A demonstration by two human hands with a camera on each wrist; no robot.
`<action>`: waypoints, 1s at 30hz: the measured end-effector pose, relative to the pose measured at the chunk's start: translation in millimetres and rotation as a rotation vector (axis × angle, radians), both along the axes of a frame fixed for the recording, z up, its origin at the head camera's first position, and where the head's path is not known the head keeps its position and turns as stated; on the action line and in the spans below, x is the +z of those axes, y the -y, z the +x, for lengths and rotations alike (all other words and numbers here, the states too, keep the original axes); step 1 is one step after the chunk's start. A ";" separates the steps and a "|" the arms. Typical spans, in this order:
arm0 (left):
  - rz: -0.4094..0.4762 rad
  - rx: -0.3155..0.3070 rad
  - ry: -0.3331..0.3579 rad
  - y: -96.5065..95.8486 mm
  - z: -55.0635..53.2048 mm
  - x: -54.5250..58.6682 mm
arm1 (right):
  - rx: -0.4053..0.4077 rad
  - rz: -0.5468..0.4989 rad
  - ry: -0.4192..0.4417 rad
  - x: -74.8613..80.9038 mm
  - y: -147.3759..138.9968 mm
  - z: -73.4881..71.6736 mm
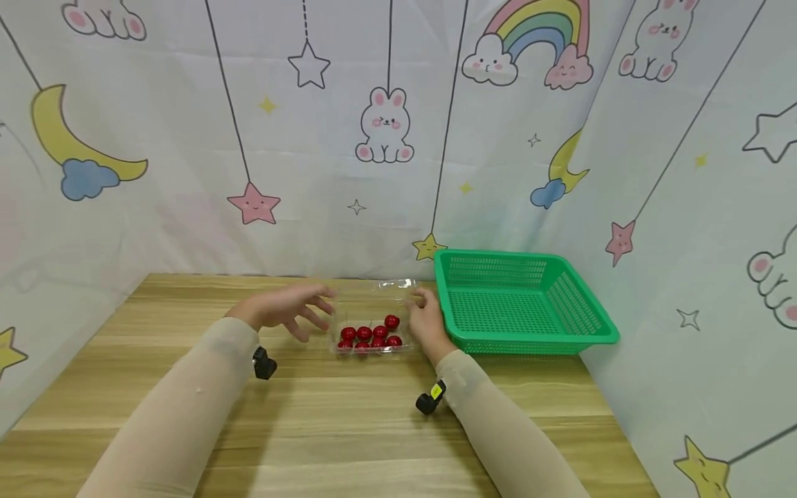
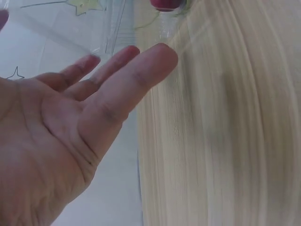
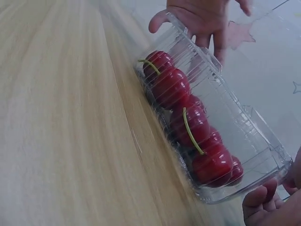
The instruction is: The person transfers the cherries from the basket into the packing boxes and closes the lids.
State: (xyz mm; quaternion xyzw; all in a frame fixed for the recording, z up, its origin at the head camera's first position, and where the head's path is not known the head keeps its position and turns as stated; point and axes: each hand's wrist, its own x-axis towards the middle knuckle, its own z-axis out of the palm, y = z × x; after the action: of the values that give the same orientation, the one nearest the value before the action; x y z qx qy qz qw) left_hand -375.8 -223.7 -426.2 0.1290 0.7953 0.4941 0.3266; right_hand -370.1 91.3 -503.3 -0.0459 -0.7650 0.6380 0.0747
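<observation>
Red cherries [image 1: 364,333] with green stems [image 3: 192,134] sit in a clear plastic clamshell box [image 3: 211,200] on the table. Its lid [image 1: 396,283] appears raised at the back, though the clear plastic makes this hard to see. My left hand [image 1: 289,308] is spread beside the box's left end. In the left wrist view that left hand [image 2: 94,99] has its palm showing and nothing in it. At the opposite end, my right hand [image 1: 428,321] grips the box's edge with bent fingers. Only part of this right hand [image 3: 273,207] shows in the right wrist view.
A green plastic basket [image 1: 523,342] stands just right of the box, near my right wrist. Under everything is a wood-grain table [image 1: 349,429]. A patterned white cloth [image 1: 324,173] hangs behind the table and along its right side.
</observation>
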 end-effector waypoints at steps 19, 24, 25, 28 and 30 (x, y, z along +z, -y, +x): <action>-0.018 -0.035 -0.053 -3.4 0.8 -11.7 | 0.106 -0.252 0.084 -0.1 -6.3 8.2; -0.010 0.006 -0.120 -11.1 -0.8 -9.2 | 0.079 -0.188 0.056 -1.8 -6.1 9.0; -0.018 0.019 -0.128 -12.2 -0.7 -8.5 | 0.064 -0.171 0.053 -1.9 -6.1 9.5; -0.064 0.054 -0.144 -13.9 -0.5 -7.6 | 0.028 -0.139 0.069 -3.8 -5.9 11.2; -0.083 0.073 -0.142 -14.8 -0.6 -8.0 | 0.015 -0.138 0.093 -4.7 -6.2 12.4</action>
State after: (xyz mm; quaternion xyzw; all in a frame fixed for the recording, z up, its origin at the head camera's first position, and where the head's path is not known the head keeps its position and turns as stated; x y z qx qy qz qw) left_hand -376.5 -208.9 -434.1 0.1213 0.8404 0.4619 0.2561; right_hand -357.8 97.5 -508.0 -0.0745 -0.7222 0.6869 0.0309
